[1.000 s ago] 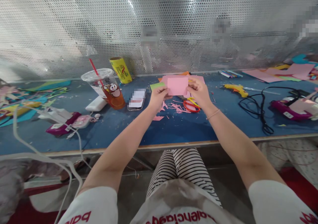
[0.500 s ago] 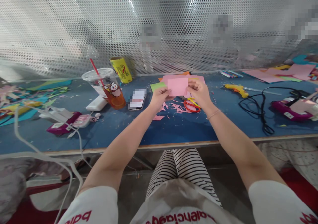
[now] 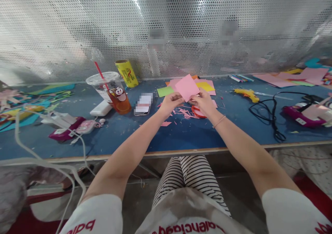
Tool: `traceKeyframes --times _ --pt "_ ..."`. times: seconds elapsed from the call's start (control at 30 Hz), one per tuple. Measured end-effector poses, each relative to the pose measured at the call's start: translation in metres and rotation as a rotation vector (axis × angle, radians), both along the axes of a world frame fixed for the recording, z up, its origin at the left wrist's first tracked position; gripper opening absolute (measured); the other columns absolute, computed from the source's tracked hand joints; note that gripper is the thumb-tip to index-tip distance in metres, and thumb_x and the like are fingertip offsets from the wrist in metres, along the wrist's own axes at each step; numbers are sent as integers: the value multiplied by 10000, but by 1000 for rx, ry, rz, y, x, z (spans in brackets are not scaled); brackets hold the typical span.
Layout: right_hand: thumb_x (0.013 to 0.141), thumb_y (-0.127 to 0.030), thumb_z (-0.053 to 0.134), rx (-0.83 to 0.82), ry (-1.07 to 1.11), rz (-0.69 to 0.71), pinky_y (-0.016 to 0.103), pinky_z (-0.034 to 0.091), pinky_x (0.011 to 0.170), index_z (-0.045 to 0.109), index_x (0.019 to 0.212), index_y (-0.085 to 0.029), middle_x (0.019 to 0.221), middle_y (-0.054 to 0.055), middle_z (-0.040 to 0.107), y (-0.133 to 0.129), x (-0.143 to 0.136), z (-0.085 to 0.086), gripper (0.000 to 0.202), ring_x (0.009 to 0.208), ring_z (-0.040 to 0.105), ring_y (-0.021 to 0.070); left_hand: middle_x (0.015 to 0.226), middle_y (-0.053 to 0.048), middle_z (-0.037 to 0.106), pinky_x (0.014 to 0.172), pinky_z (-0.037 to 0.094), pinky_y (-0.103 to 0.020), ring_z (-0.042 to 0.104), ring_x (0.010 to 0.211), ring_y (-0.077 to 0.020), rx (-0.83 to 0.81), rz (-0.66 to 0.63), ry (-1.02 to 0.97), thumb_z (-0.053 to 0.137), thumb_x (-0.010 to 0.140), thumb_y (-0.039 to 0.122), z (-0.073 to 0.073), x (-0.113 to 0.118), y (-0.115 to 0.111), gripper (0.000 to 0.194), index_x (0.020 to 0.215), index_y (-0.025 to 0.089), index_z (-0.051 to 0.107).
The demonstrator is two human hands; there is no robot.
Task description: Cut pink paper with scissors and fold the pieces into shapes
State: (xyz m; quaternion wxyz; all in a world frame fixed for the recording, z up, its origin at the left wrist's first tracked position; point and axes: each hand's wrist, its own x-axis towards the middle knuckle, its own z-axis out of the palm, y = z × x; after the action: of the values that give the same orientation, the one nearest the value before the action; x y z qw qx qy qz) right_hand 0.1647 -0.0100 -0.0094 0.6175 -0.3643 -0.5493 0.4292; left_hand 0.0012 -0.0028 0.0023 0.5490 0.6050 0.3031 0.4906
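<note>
Holding the pink paper [image 3: 187, 86] above the counter [image 3: 176, 139], ahead at 12 o'clock, by its lower edges: left hand [image 3: 170, 103] from 7 o'clock, right hand [image 3: 204, 103] from 5, pinched closed. Press lightly, evenly, to avoid creasing.

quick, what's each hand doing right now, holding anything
Left hand: closed on the pink paper, gripping it near its lower left edge.
Right hand: closed on the same paper, gripping it near its lower right edge.
</note>
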Motion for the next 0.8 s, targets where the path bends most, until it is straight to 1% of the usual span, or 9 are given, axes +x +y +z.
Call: traceKeyframes --times 0.13,0.27,0.37,0.4,0.47,0.53,0.6,0.67,0.8 --pt "637 -272 652 -121 49 83 320 561 730 544 825 -207 834 -4 630 -7 -6 3 226 734 638 128 734 -4 650 674 524 -251 599 679 -99 31 77 24 741 592 396 -1 0 2 311 746 148 632" --pt "638 -359 693 -171 -109 105 322 552 672 591 767 -190 721 19 649 -6 0 5 236 686 641 152 698 12 628 630 520 -231 577 629 -84 -3 143 -18 736 594 372 1 -1 4 282 731 154 622" --pt "717 -486 611 -75 -410 68 348 526 699 600 734 -190 743 43 663 -1 13 4 297 725 639 181 668 13 613 598 520 -252 583 593 -95 -35 186 -31 702 640 328 3 -3 4 218 736 159 603" --pt "755 -524 548 -28 -544 10 359 513 717 594 709 -186 755 54 661 2 18 3 344 748 634 195 666 11 609 590 519 -258 585 586 -99 -35 211 -34 681 663 307 3 -4 5 183 739 163 597" --pt "782 -523 502 16 -865 -113 384 482 758 594 726 -181 800 79 651 5 28 2 359 792 616 220 687 8 610 581 516 -260 587 587 -101 -28 258 -42 635 696 250 4 -5 6 115 768 171 593" --pt "744 -444 563 -23 -1156 -232 389 456 791 599 843 -160 945 135 638 6 35 0 304 889 595 255 719 7 609 574 511 -254 585 601 -98 -14 292 -54 600 698 192 4 -6 7 98 793 175 586" --pt "722 -393 575 -143 -1368 -216 369 453 752 582 936 -132 1016 183 618 4 36 0 337 906 592 276 739 8 603 572 507 -240 584 629 -97 5 313 -55 586 667 139 4 -7 8 124 787 170 578" --pt "724 -374 558 -262 -1462 -171 337 450 685 569 983 -117 1016 197 622 2 34 1 364 872 607 279 758 5 604 584 506 -233 586 665 -100 26 324 -47 577 643 110 3 -8 10 146 779 165 582" --pt "700 -364 595 -409 -1461 -167 282 426 597 581 992 -102 957 191 654 2 27 2 393 802 634 257 767 -6 612 631 510 -246 579 673 -98 44 336 -35 554 660 117 -1 -9 14 152 793 162 612"
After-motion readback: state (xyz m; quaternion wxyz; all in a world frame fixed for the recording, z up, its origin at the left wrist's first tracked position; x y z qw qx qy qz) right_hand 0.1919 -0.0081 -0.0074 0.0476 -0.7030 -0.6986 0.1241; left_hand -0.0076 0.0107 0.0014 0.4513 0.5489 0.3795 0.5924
